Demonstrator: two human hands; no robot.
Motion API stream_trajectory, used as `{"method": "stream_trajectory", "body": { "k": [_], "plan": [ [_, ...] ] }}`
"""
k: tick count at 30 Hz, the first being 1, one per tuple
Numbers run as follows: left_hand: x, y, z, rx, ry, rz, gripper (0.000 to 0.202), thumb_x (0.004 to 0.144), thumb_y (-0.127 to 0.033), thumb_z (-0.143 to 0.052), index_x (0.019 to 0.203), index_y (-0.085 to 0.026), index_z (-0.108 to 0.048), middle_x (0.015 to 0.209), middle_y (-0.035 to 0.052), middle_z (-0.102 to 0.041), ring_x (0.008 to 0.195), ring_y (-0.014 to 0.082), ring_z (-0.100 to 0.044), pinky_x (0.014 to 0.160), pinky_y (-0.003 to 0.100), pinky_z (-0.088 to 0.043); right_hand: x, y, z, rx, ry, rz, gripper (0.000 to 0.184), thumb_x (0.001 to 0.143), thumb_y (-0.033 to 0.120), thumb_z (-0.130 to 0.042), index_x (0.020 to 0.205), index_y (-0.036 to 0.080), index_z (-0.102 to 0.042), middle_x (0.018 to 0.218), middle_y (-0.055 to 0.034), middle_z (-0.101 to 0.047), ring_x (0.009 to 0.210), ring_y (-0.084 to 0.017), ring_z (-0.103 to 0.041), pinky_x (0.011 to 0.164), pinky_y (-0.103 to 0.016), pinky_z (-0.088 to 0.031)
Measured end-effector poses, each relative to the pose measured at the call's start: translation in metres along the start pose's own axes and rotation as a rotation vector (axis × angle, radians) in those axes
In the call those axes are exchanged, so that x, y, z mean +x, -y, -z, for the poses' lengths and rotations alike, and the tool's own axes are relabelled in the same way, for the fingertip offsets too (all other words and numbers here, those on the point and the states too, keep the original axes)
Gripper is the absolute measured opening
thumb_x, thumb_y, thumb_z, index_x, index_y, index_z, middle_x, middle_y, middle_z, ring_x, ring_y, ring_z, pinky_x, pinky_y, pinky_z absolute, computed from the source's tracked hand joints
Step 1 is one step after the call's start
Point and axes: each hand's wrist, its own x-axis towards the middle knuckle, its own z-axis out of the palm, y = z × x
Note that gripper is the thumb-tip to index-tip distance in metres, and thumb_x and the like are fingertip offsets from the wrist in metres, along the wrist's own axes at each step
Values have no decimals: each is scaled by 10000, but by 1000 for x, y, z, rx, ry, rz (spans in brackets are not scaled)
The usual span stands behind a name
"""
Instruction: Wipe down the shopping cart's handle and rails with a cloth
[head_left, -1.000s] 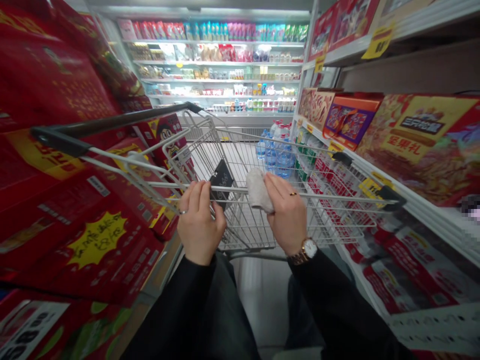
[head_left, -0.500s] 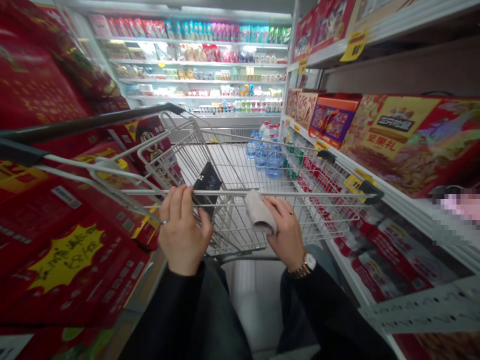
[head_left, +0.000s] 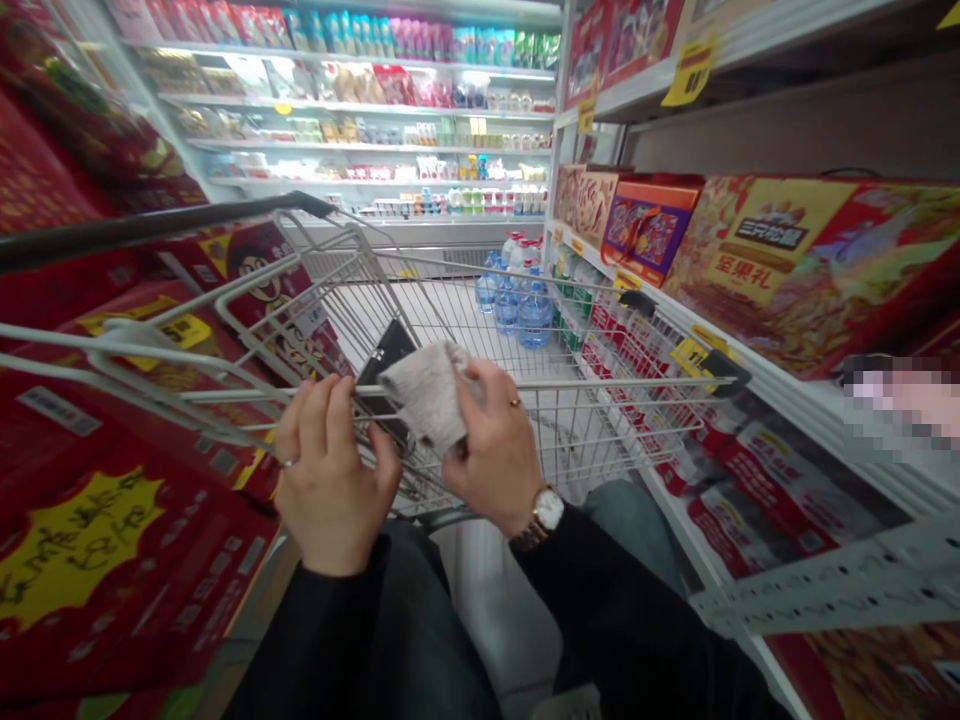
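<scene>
A wire shopping cart (head_left: 600,385) stands tipped on its side in front of me in a shop aisle. My left hand (head_left: 330,480) is curled round one of its wire bars, beside a black tag (head_left: 382,365) fixed to the cart. My right hand (head_left: 491,450) grips a crumpled grey-white cloth (head_left: 424,395) and presses it on the same bar, close to the left hand. A ring shows on each hand and a watch on the right wrist.
Red gift boxes (head_left: 112,520) are stacked at the left. Shelves at the right carry boxed goods (head_left: 802,265) and packets below. Water bottles (head_left: 521,300) stand on the floor ahead, before a lit chiller (head_left: 360,110) at the aisle's end.
My right hand has slid the cloth leftward along the bar until it is next to my left hand. The view has shifted, so the cart sits further left.
</scene>
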Motion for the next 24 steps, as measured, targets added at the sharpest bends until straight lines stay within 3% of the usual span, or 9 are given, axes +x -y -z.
{"method": "stream_trajectory", "body": {
  "k": [2,5,9,13,16,18,22,24],
  "plan": [
    [1,-1,0,1,-3,-15,711,911,-181,-610,1598,-191,-429,1593,163,-523,1560,365,-394,1282,575,-398,-8,-22,17,24,-80,-111,617,843,152,-613,1458,146,-554,1417,-179,-527,1273,-315,-559,1057,-493,-583],
    [2,-3,0,10,-7,-27,709,920,-184,-612,1602,-179,-419,1591,173,-521,1558,369,-395,1276,579,-411,-14,-55,45,-6,-159,-241,456,871,241,-655,1325,201,-653,1268,-136,-556,1076,-281,-634,954,-496,-614],
    [3,-6,-2,-11,-31,-25,729,906,-185,-630,1603,-166,-415,1575,194,-529,1544,389,-405,1262,605,-423,-5,-63,53,-39,-153,-249,272,872,321,-694,1120,214,-726,1253,-124,-557,1074,-278,-639,953,-501,-612],
    [2,-10,0,-14,-4,-29,808,885,-167,-621,1641,-254,-350,1641,142,-476,1554,429,-396,1310,730,-252,9,-32,28,55,-45,-149,454,822,254,-700,1273,211,-663,1413,-133,-523,1224,-296,-592,998,-477,-605],
    [2,-8,4,31,15,-27,818,883,-177,-617,1642,-295,-338,1659,110,-465,1552,425,-407,1332,745,-130,12,-20,18,49,26,-107,539,819,203,-654,1357,197,-629,1481,-127,-540,1296,-303,-549,1037,-467,-586],
    [2,-4,4,49,11,-30,766,895,-188,-610,1620,-276,-380,1630,111,-500,1543,399,-429,1347,709,-137,7,-31,24,33,22,-118,550,811,170,-626,1361,192,-640,1431,-117,-594,1274,-295,-560,1061,-466,-570],
    [3,2,0,29,4,-26,724,892,-206,-620,1590,-243,-431,1612,103,-518,1540,386,-433,1367,661,-145,-13,-80,53,-21,-101,-167,770,757,111,-608,1512,248,-546,1356,-100,-643,1209,-297,-593,1056,-497,-556],
    [3,2,-3,1,-11,-8,733,880,-220,-632,1587,-238,-438,1622,101,-506,1542,402,-422,1365,668,-153,-21,-100,65,-70,-132,-188,770,751,112,-608,1505,265,-565,1321,-98,-650,1186,-307,-600,1034,-520,-556]
  ]
}}
